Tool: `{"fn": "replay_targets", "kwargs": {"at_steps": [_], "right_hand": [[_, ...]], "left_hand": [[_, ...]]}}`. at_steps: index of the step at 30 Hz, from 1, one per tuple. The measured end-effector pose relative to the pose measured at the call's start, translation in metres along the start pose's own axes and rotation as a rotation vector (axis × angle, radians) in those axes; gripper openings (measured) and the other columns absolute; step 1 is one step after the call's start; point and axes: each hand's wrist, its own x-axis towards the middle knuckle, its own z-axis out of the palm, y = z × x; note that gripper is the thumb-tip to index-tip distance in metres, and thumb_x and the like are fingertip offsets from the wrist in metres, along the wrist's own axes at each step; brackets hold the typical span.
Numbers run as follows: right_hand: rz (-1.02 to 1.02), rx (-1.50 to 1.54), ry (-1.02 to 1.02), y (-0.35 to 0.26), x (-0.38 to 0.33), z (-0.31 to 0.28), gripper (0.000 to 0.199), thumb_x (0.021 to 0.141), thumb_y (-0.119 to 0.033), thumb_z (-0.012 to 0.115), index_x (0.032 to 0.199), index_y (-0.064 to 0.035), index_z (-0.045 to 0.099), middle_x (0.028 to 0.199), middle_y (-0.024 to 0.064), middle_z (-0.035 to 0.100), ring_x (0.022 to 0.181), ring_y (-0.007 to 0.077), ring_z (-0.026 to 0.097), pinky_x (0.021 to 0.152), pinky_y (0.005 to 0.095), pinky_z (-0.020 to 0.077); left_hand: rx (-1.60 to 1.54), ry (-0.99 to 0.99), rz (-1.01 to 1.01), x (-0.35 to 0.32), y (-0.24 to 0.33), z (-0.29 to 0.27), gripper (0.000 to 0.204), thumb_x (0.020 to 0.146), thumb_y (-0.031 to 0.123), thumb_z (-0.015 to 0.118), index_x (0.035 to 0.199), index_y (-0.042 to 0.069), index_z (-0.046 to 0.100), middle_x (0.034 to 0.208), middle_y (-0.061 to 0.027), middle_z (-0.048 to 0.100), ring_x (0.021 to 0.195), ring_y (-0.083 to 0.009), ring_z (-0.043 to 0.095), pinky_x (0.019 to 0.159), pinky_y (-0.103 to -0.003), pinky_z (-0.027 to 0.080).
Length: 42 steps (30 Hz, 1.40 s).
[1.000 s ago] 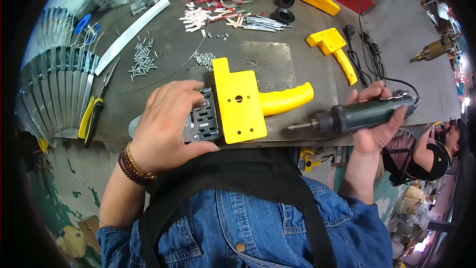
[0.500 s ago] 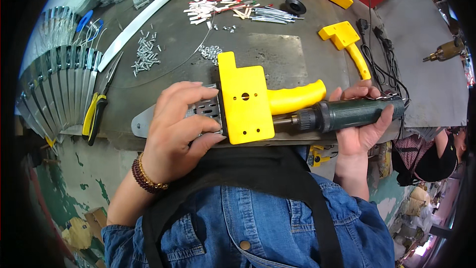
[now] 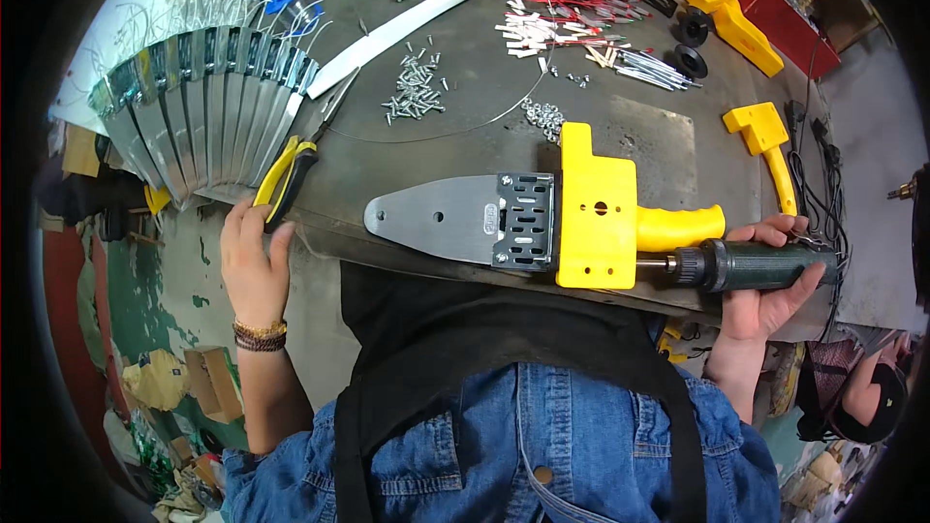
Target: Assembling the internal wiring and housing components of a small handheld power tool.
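At the bench's left front edge, my left hand [image 3: 254, 257] has its thumb and fingers closed around the handle ends of long-nose pliers [image 3: 289, 174] with yellow and black grips. In my right hand [image 3: 760, 302] lies a dark green electric screwdriver [image 3: 765, 263], held level. Its shaft points left and reaches the lower right side of a yellow plastic housing [image 3: 599, 223] with a moulded handle; the tip is hidden there. The housing lies on the bench, joined to a flat grey metal plate [image 3: 436, 217] with a rounded end and a slotted metal guard [image 3: 526, 223].
Loose screws [image 3: 415, 87] and nuts [image 3: 544, 118] lie behind the plate. Fanned metal plates with wires [image 3: 208, 107] stand at left. Red-and-white leads [image 3: 552, 24], metal rods [image 3: 654, 68] and another yellow handle [image 3: 762, 131] lie farther back. A person [image 3: 852, 387] is at right.
My left hand has left the metal plate and moved left to the pliers. The view has shifted left. My right hand still holds the screwdriver against the housing.
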Motion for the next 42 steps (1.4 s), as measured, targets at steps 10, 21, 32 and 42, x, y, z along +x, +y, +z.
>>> {"fn": "replay_targets", "kwargs": {"at_steps": [10, 21, 32, 42], "right_hand": [[-0.061, -0.062, 0.003, 0.003, -0.006, 0.001, 0.054, 0.079, -0.027, 0.083, 0.125, -0.0149, 0.057, 0.118, 0.0032, 0.054, 0.104, 0.0172, 0.056, 0.109, 0.0484, 0.0344], [-0.07, -0.099, 0.006, 0.002, -0.006, 0.004, 0.054, 0.079, -0.028, 0.083, 0.125, -0.015, 0.057, 0.119, 0.0037, 0.054, 0.104, 0.0169, 0.056, 0.108, 0.0479, 0.034], [-0.072, -0.072, 0.035, 0.004, -0.009, 0.009, 0.054, 0.078, -0.026, 0.084, 0.123, -0.0161, 0.058, 0.116, 0.0032, 0.055, 0.102, 0.0172, 0.056, 0.108, 0.0472, 0.0338], [-0.06, -0.064, 0.007, 0.005, -0.009, 0.006, 0.054, 0.079, -0.03, 0.083, 0.125, -0.0161, 0.058, 0.115, 0.0028, 0.055, 0.103, 0.0167, 0.056, 0.108, 0.0462, 0.0327]], "left_hand": [[-0.599, 0.345, -0.036, 0.035, -0.002, 0.006, 0.025, 0.102, 0.02, 0.057, 0.119, 0.002, 0.056, 0.139, -0.017, 0.051, 0.118, -0.0211, 0.055, 0.095, -0.029, 0.046], [-1.316, 0.476, 0.086, 0.081, 0.071, 0.027, 0.053, 0.104, 0.045, 0.04, 0.126, -0.001, 0.053, 0.135, -0.0215, 0.049, 0.112, -0.0271, 0.054, 0.094, -0.046, 0.049], [-1.591, -0.401, 0.139, 0.084, 0.17, -0.041, 0.104, 0.092, 0.071, 0.044, 0.151, -0.01, 0.019, 0.137, -0.0078, 0.037, 0.106, -0.0163, 0.051, 0.084, -0.027, 0.049], [-1.571, -0.376, 0.409, 0.104, 0.109, -0.01, 0.052, 0.106, 0.017, 0.041, 0.151, -0.004, 0.027, 0.118, -0.0077, 0.041, 0.089, -0.0178, 0.058, 0.072, -0.037, 0.054]]}}
